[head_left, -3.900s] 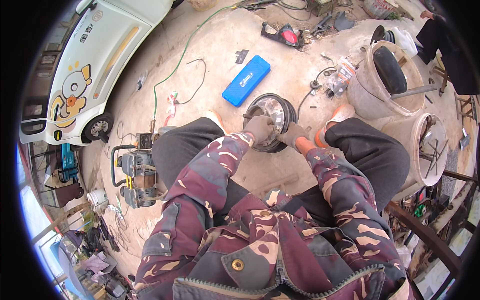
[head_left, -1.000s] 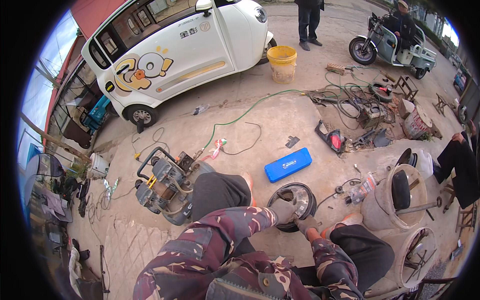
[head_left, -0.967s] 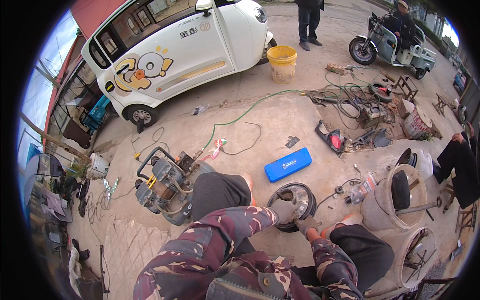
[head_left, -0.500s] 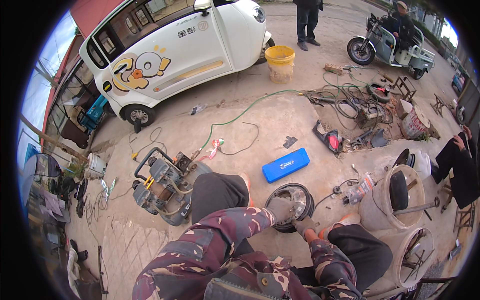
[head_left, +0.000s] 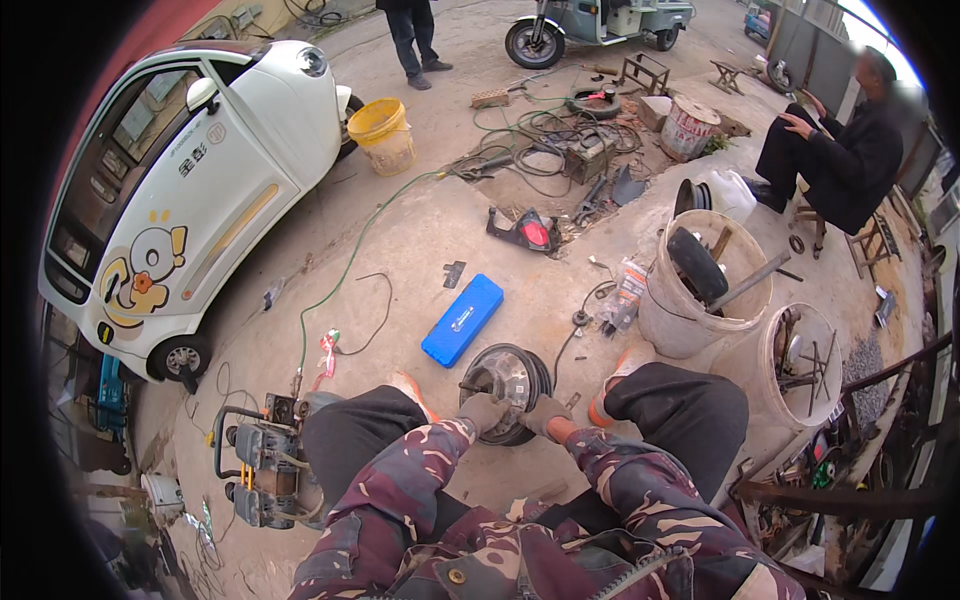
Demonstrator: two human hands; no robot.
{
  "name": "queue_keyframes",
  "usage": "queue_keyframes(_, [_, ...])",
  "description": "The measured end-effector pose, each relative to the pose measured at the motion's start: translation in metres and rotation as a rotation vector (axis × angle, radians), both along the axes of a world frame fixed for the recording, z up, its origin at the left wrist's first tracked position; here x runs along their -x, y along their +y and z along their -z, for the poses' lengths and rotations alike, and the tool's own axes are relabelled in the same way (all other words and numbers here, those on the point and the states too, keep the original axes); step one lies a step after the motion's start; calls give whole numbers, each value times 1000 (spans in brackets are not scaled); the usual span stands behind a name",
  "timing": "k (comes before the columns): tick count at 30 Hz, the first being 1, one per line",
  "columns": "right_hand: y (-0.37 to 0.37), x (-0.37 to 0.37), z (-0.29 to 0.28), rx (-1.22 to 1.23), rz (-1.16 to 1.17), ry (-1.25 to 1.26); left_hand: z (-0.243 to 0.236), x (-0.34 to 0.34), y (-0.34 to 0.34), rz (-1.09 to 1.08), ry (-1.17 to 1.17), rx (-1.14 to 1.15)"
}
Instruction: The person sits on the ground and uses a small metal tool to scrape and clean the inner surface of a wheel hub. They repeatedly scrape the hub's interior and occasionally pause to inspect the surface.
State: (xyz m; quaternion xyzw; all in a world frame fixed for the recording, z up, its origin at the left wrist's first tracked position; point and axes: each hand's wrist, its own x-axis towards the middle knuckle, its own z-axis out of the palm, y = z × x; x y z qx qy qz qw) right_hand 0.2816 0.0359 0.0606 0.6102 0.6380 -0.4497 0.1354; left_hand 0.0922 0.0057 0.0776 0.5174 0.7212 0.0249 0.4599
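Note:
A black wheel rim (head_left: 541, 372) with a grey metal hub (head_left: 497, 374) at its middle lies on the concrete between my feet. At the near left of the hub, my gloved left hand (head_left: 484, 412) has its fingers curled on the wheel. My gloved right hand (head_left: 546, 416) wraps the near right edge of the rim. Both sets of fingertips are partly hidden. Just beyond the wheel rests a long blue case (head_left: 462, 321).
An air compressor (head_left: 265, 460) stands at left. Buckets of parts (head_left: 655, 310) (head_left: 752, 375) stand at right, near a seated person (head_left: 840, 150). Hoses and cables (head_left: 520, 140), a yellow bucket (head_left: 385, 145) and a white vehicle (head_left: 225, 190) are farther off.
My view has swung to the right. My left hand has shifted from over the hub to the wheel's near side, exposing the hub. The right hand stays at the rim's edge.

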Motion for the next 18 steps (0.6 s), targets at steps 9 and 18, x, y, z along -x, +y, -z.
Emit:
queue_keyframes(9, [-4,1,2,-31,50,39,-21,0,-11,577,361,-542])
queue_keyframes(18, [-3,2,3,-21,39,23,3,-2,5,303,266,-398])
